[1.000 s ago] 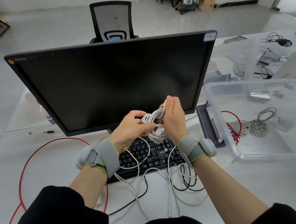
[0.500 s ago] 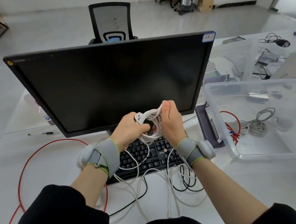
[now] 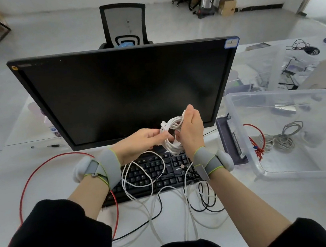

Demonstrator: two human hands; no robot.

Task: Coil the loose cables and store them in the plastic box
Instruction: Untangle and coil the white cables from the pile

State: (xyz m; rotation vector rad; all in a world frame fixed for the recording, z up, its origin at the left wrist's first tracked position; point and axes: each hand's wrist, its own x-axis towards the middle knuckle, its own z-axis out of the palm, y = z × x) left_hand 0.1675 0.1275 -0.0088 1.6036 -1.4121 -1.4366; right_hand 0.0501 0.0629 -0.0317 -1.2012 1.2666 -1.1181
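A person sits at a white desk (image 3: pixel 253 215), both forearms reaching forward, winding a cable in mid-air in front of a dark monitor (image 3: pixel 129 92).

Far out to the left of the grip, a red cable (image 3: pixel 24 184) arcs loosely across the desk, not yet coiled. Closer in, the left hand (image 3: pixel 140 144) has its fingertips pinching a strand of the white cable coil (image 3: pixel 171 137) at the coil's left edge. Below the grip, the uncoiled tail of this white cable drops in loops over a black keyboard (image 3: pixel 156 174) and trails toward the person's lap, crossed by a thin black cable (image 3: pixel 206 204).

The right hand (image 3: pixel 192 132) is curled around the coil's right side, thumb and fingers clamping the stacked loops together (how many loops there are cannot be counted).

To the right of the grip, well apart, stands the clear plastic box (image 3: pixel 243 143) with 2 cable bundles already lying inside, 1 grey and 1 red.

The step in hand looks like adding another loop. To do it well, the right hand should probably keep firm pressure so the loops do not spring apart, while the left feeds slack evenly, matching loop size, and lifts the tail clear of the black cable to avoid tangling.
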